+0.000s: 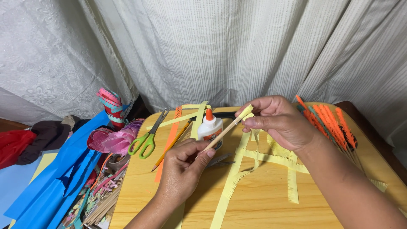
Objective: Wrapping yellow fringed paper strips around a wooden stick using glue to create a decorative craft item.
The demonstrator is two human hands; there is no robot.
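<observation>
Two hands wrap a yellow fringed strip (246, 113) around the tip of a thin wooden stick (220, 136) above a wooden table (263, 199).

The left hand (183, 169) is closed on the stick's lower end; the right hand (280, 121) pinches the strip against the upper tip, thumb and fingers together. Behind the stick stands a white glue bottle (210, 127) with an orange cap. Green scissors (146, 138) and a pencil (171, 145) lie to the left, orange paper stems (333, 123) to the right.
</observation>
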